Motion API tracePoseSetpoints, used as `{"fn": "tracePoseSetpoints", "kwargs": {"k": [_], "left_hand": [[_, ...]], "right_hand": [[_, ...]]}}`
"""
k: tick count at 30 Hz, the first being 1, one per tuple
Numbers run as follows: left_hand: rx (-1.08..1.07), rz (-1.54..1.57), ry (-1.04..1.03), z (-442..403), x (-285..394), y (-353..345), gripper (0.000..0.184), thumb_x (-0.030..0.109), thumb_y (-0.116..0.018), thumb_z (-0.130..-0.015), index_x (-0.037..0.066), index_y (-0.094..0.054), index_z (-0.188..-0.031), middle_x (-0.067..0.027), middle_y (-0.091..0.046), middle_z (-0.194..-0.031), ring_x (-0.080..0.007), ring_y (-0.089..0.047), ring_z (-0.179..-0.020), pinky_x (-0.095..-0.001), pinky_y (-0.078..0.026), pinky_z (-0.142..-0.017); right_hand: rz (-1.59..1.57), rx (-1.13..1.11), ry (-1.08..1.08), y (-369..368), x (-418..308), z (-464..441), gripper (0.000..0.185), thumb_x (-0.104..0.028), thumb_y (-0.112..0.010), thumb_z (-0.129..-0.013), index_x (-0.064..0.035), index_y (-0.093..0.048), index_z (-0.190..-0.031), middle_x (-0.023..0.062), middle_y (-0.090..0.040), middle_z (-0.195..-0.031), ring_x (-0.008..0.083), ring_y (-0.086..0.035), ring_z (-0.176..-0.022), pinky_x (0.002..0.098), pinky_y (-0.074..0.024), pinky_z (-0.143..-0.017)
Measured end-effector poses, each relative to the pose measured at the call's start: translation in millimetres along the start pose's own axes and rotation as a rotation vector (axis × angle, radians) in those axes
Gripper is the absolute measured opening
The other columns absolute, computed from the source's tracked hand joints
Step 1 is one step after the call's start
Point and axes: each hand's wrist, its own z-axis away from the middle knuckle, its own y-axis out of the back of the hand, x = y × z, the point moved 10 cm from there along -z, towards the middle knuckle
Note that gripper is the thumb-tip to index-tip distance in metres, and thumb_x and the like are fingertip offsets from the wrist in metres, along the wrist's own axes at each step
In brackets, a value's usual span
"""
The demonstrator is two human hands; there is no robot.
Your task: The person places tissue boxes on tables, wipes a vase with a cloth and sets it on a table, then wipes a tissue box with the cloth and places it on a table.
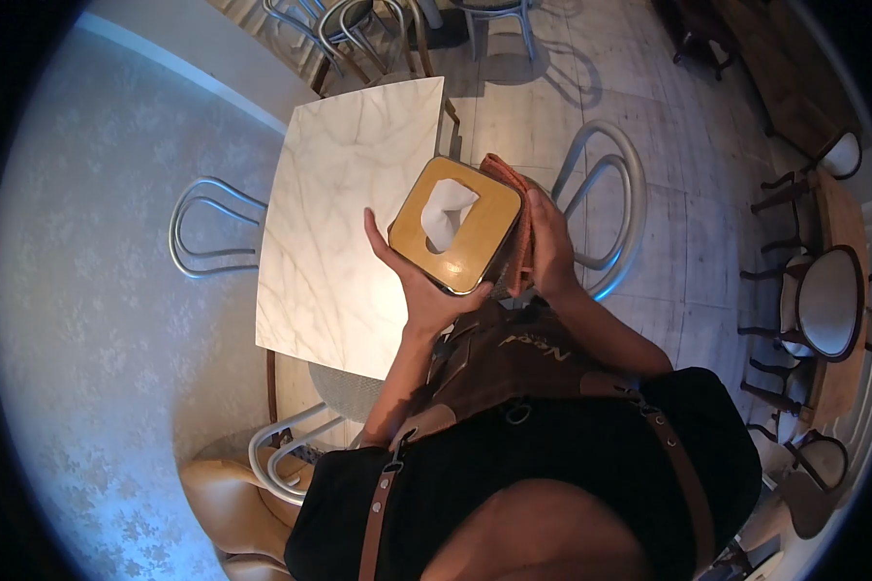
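A tissue box with a golden lid and dark sides is held up in front of my apron, near the right edge of the marble table. White tissue pokes out of its oval slot. My left hand grips the box from its near left side, thumb at the front corner and a finger stretched along the left. My right hand is closed on a folded orange-brown cloth, which presses against the right side of the box. The underside of the box is hidden.
The white marble table stands at my left, with silver metal chairs around it. One chair is close to my right. Dark wooden chairs line the far right, and more metal chairs stand beyond the table.
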Motion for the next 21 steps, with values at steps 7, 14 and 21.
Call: {"fn": "tracePoseSetpoints", "kwargs": {"k": [7, 14, 21], "left_hand": [[-0.097, 0.133, -0.065, 2, -1, -9, 0.140, 0.050, -0.090, -0.051, 0.005, 0.001, -0.148, -0.0176, -0.033, -0.133, -0.0307, -0.041, -0.126, -0.0427, -0.033, -0.107], [0.232, 0.144, -0.152, 4, 5, -11, 0.133, 0.071, -0.078, -0.055, 0.004, -0.007, -0.146, -0.0160, -0.027, -0.135, -0.0288, -0.035, -0.129, -0.0433, -0.030, -0.109], [-0.071, 0.094, -0.065, 5, 24, -37, 0.139, 0.047, -0.091, -0.050, 0.005, -0.003, -0.149, -0.0173, -0.038, -0.132, -0.0316, -0.044, -0.125, -0.0424, -0.035, -0.107]], "right_hand": [[-0.283, -0.317, -0.062, 13, 13, -18, 0.055, -0.038, -0.055, -0.098, 0.0004, -0.048, -0.137, 0.0125, -0.058, -0.130, 0.0186, -0.054, -0.121, 0.0346, -0.0375, -0.110], [-1.185, -0.221, -0.732, -27, 92, 63, 0.053, -0.043, -0.055, -0.096, -0.0142, -0.048, -0.139, 0.0027, -0.057, -0.135, 0.0210, -0.057, -0.118, 0.0407, -0.0470, -0.100], [-1.170, -0.428, -0.615, -21, 43, 39, 0.051, -0.047, -0.047, -0.098, -0.0148, -0.050, -0.137, 0.0030, -0.056, -0.136, 0.0203, -0.053, -0.125, 0.0437, -0.0430, -0.105]]}}
